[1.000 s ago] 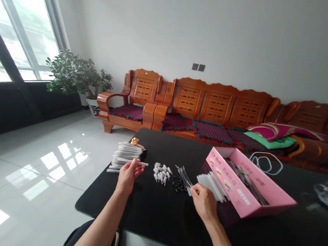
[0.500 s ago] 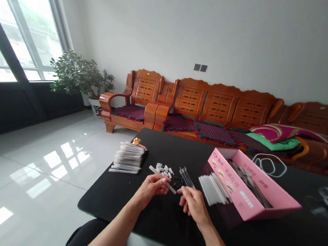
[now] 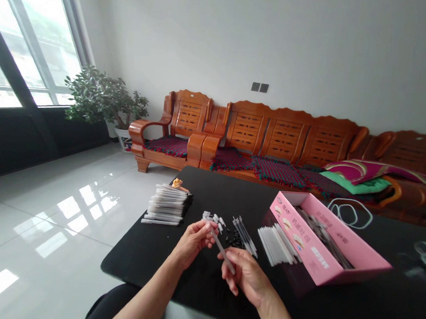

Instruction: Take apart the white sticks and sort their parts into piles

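Observation:
Over the black table (image 3: 203, 188) both hands meet on one white pen barrel (image 3: 221, 249). My left hand (image 3: 192, 239) pinches its upper end. My right hand (image 3: 245, 276) closes its fingers round the lower end. Just beyond the hands lie a small heap of white caps (image 3: 213, 218), a few black tips (image 3: 233, 240), a bundle of thin black refills (image 3: 245, 230) and a row of white barrels (image 3: 276, 243). A stack of assembled white pens (image 3: 167, 205) rests near the table's far left corner.
An open pink box (image 3: 323, 254) with more refills sits to the right, a white cord loop (image 3: 351, 212) behind it. A small orange object (image 3: 177, 182) lies by the pen stack. A wooden sofa (image 3: 273, 139) and a potted plant (image 3: 103, 97) stand beyond the table.
My left hand left the pen stack and came to the middle with a white barrel. My right hand drew back from the barrels and now grips the barrel's lower end.

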Available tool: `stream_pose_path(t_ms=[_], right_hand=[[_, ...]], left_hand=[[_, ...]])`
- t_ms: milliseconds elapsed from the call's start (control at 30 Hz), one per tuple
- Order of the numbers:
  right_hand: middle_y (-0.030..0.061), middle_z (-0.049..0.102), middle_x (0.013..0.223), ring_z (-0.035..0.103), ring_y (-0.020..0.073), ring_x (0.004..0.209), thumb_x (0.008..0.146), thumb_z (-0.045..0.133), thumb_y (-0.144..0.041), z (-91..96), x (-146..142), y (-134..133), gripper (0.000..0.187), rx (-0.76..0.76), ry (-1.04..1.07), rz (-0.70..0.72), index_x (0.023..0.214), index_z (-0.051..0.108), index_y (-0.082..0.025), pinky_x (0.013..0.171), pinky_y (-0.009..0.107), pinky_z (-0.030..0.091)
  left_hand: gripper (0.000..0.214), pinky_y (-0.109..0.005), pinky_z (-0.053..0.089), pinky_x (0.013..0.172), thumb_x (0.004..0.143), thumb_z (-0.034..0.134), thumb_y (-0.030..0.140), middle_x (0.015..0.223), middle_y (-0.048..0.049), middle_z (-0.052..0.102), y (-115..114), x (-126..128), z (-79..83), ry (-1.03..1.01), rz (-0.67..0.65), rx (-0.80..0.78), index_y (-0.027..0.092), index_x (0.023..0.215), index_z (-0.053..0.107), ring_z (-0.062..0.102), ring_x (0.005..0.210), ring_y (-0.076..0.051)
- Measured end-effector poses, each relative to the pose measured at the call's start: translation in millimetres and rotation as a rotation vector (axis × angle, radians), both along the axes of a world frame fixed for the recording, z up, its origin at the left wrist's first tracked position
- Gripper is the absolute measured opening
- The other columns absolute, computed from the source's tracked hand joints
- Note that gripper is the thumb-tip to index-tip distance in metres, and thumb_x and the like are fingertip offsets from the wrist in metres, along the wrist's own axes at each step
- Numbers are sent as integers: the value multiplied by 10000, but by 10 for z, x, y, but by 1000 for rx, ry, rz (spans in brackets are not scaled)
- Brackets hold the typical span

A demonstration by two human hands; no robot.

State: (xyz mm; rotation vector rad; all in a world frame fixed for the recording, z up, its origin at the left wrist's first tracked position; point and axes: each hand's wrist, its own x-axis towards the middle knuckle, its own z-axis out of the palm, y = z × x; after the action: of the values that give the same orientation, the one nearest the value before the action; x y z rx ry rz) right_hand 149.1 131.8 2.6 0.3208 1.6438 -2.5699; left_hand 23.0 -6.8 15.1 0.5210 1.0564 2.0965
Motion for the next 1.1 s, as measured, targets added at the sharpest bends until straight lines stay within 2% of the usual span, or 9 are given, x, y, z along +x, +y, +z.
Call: stream_pose_path(t_ms=[200, 367, 467, 600, 667, 867, 933, 1000, 1100], right_hand=[[-51, 511, 421, 247, 30, 239, 896, 466, -431, -25, -18, -137, 364, -169, 34, 39, 955, 616, -105, 262, 160, 194], [-119, 325, 380, 129, 18, 282, 870, 509, -461, 68, 4, -150, 331, -126, 10, 58, 848, 600, -144, 285, 155, 151], [-120, 292, 403, 130, 22, 309, 866, 476, -524, 150, -27, -163, 381, 130, 13, -34, 807, 575, -160, 313, 163, 134], [-46, 401, 497, 347, 66, 459, 881, 442, -509, 228, -63, -183, 405, 778, 188, -246, 714, 577, -164, 438, 191, 272], [-25, 442, 530, 390, 81, 508, 879, 445, -503, 229, -53, -191, 400, 902, 216, -284, 713, 584, -166, 466, 198, 290], [-72, 453, 437, 204, 50, 281, 880, 379, -558, 151, 29, -196, 484, 190, -34, -29, 994, 577, -132, 303, 198, 197], [-105, 374, 412, 151, 43, 286, 864, 434, -542, 163, 40, -195, 443, 100, -45, -5, 982, 577, -140, 299, 190, 177], [-123, 281, 404, 126, 40, 307, 862, 450, -537, 195, 32, -200, 416, 195, -10, -51, 922, 588, -150, 322, 187, 163], [-63, 380, 463, 300, 61, 385, 881, 435, -520, 240, -3, -225, 404, 666, 140, -197, 806, 607, -162, 418, 207, 236]], left_hand=[[360, -205, 423, 557, 776, 695, 311, 849, -104, 650, 9, 96, 15, 16, -109, 15, 92, 1061, 675, 534, 587, -79], [267, -199, 412, 523, 755, 710, 316, 773, -89, 651, 7, 68, 21, 85, -30, -25, 77, 874, 709, 536, 572, -89], [260, -194, 411, 530, 749, 713, 323, 700, -66, 645, 40, 54, -11, 83, 62, -50, 78, 837, 717, 524, 550, -82], [302, -200, 421, 540, 716, 737, 358, 658, -55, 637, 90, 63, -54, 25, 139, -80, 81, 834, 724, 525, 539, -87], [306, -195, 422, 545, 717, 737, 362, 671, -57, 639, 95, 69, -53, 18, 135, -76, 81, 839, 722, 524, 539, -82], [277, -172, 380, 501, 722, 738, 338, 718, -71, 649, 56, 65, -9, 11, 11, -54, 81, 820, 708, 495, 506, -55], [277, -174, 383, 503, 720, 739, 336, 715, -72, 653, 50, 62, -4, 7, 21, -56, 80, 824, 711, 499, 506, -57], [279, -178, 392, 512, 722, 738, 336, 671, -61, 645, 54, 58, -6, 13, 60, -68, 78, 828, 717, 505, 506, -63], [285, -185, 411, 527, 713, 745, 337, 616, -43, 626, 72, 52, -27, 17, 130, -89, 76, 826, 726, 515, 513, -72]])
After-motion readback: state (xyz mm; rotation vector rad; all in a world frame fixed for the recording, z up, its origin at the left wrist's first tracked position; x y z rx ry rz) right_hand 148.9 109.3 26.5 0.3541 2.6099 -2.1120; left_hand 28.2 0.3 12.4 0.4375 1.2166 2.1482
